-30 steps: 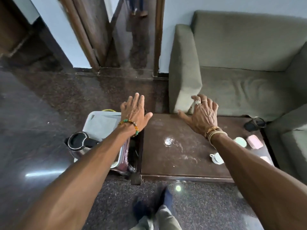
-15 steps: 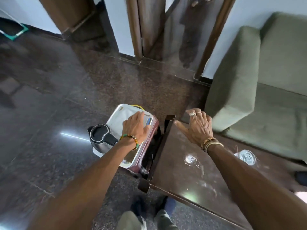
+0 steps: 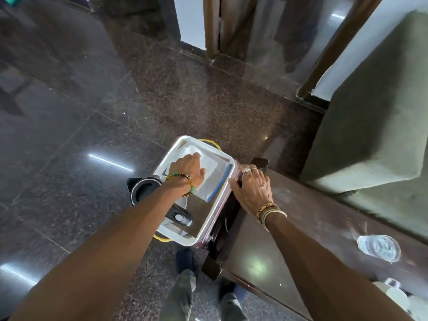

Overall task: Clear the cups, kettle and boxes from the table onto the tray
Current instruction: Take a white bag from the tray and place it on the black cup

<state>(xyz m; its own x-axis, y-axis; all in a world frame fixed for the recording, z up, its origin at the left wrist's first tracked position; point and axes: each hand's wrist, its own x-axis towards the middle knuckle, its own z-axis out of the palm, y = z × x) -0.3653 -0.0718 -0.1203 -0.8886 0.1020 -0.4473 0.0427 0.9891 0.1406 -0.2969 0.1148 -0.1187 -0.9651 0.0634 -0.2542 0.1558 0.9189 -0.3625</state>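
- One tray (image 3: 168, 154) sits just left of the bench (image 3: 289, 246). It holds one kettle (image 3: 146, 193) at its near-left corner and one white sheet (image 3: 210, 172) with a blue edge.
- The left hand (image 3: 187, 169) lies on the sheet, fingers flat and released.
- The right hand (image 3: 252, 193) rests at the tray's right rim. I cannot tell whether its fingers grasp it.
- One clear cup (image 3: 379, 247) stands on the bench, far to the right.

Single head-worn wide-angle view. Looks forward and steeply down from standing height. Near range: close above left hand (image 3: 187, 172) and right hand (image 3: 253, 193), both at mid-frame. Centred on tray (image 3: 203, 214); takes in bench (image 3: 278, 246) at lower right, floor (image 3: 92, 100) across left and top, sofa (image 3: 370, 135) at right edge.
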